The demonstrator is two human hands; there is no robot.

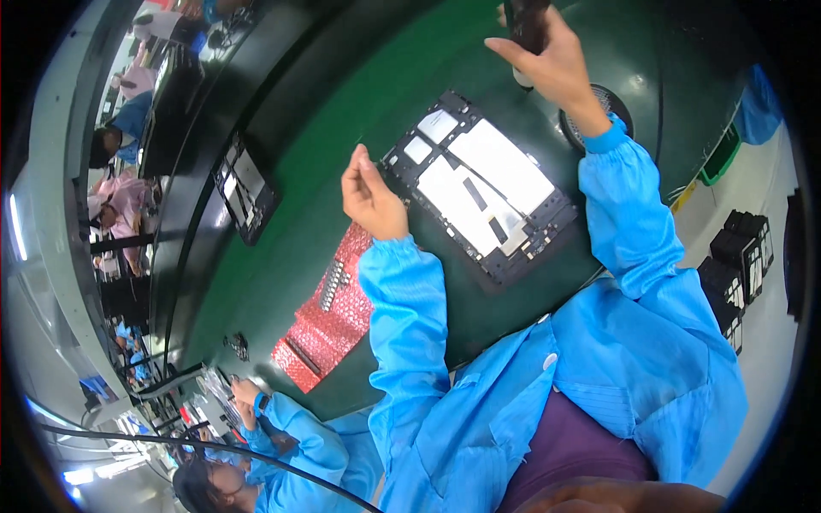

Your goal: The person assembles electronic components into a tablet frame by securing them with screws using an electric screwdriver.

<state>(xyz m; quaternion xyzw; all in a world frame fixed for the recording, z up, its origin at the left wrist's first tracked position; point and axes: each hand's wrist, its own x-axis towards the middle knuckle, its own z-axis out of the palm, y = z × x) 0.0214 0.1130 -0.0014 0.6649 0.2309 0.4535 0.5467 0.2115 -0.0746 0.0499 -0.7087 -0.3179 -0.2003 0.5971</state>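
An opened tablet-like device point(500, 171) lies tilted on the green table, showing white metal plates, black strips and a dark frame. Just left of its upper left corner is my left hand point(373, 198), raised, thumb and fingers pinched together; whatever they may hold is too small to make out. At the upper edge, beyond the device, my right hand point(558, 64) grips a dark cylindrical tool point(527, 26) with a pale lower end. Its upper part is cut off by the picture's edge, so its exact kind is hidden.
Pink bubble wrap point(329, 329) with small dark parts lies left of my left forearm. Another opened device point(244, 190) sits on the dark strip at left. A round black mesh-like object point(603, 107) is by my right wrist. A co-worker's hands point(248, 398) are at lower left.
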